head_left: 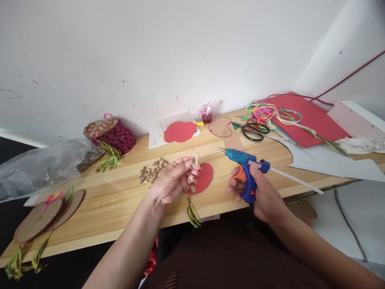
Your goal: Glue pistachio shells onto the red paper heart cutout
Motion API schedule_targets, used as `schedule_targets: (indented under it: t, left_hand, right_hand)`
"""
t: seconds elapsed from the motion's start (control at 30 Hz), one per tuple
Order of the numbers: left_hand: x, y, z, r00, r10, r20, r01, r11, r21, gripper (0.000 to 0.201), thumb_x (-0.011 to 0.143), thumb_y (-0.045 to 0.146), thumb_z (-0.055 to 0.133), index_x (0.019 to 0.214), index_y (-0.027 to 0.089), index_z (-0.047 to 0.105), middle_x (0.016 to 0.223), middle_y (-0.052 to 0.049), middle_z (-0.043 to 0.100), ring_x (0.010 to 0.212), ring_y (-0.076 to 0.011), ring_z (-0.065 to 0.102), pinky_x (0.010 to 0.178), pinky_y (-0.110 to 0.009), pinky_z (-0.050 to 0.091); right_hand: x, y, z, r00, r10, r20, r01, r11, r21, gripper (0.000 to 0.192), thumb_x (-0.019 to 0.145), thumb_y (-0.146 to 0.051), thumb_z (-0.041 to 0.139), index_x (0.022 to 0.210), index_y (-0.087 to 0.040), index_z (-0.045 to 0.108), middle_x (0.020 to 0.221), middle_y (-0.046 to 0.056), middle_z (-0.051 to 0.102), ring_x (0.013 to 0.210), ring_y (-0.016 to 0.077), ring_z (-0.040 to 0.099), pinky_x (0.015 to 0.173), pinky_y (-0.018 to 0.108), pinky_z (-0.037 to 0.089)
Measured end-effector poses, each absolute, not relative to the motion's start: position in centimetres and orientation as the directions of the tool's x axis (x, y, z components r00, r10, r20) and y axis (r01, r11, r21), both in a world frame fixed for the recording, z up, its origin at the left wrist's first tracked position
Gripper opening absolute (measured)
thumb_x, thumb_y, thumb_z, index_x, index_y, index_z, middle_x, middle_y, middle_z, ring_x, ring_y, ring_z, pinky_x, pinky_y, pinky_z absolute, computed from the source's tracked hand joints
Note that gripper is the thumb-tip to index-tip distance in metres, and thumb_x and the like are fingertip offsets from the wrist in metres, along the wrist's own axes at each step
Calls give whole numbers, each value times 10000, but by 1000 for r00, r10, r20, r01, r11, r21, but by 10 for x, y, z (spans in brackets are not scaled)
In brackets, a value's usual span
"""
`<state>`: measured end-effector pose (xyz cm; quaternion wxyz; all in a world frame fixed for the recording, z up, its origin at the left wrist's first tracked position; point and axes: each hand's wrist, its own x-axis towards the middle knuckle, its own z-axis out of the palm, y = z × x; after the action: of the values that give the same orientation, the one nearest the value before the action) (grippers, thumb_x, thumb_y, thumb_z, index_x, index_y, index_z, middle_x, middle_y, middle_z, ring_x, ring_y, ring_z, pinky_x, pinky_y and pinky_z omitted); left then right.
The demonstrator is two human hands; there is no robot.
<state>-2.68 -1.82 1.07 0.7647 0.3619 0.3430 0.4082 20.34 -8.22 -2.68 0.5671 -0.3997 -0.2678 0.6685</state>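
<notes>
Between the thumb and fingertips of my left hand [179,174] is a peanut shell half [195,161], its hollow side facing me. My right hand [261,196] is wrapped round a blue hot glue gun [242,156] with an orange trigger. Its metal nozzle points left toward the shell, apart from it, and a white glue stick [296,179] juts from the back. Below my left hand lies a red round card [206,176] with a few shells on it and a green-yellow tassel [193,212] at its lower edge. A pile of peanut shells [152,170] lies left of that hand.
Along the back stand a purple woven piece topped with shells [112,134], a red card cutout [179,132], a cup of red liquid [206,115] and black scissors [252,130]. Tangled bright cords [264,111] lie right; brown tasselled discs [39,220] lie at the left edge.
</notes>
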Motion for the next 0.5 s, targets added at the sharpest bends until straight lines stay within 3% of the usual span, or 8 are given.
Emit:
schedule_targets:
  t: [0.17, 0.5]
  left_hand:
    - [-34, -29, 8, 466, 860, -209, -425, 425, 799, 282, 739, 279, 875, 909, 113, 722, 789, -33, 668, 649, -76, 599, 611, -170, 543]
    - [-44, -46, 2, 447, 868, -215, -468, 432, 771, 314, 716, 236, 894, 956, 107, 739, 772, -48, 711, 683, -101, 666, 607, -167, 559]
  right_hand:
    - [193, -98, -17, -123, 970, -208, -506, -242, -828, 435, 901, -610, 595, 904, -182, 668, 700, -5, 635, 441, 95, 581, 372, 187, 443]
    - [186, -125, 0, -200, 976, -89, -320, -151, -935, 367, 950, -543, 577, 918, -194, 684, 783, 15, 636, 508, 94, 603, 440, 201, 469]
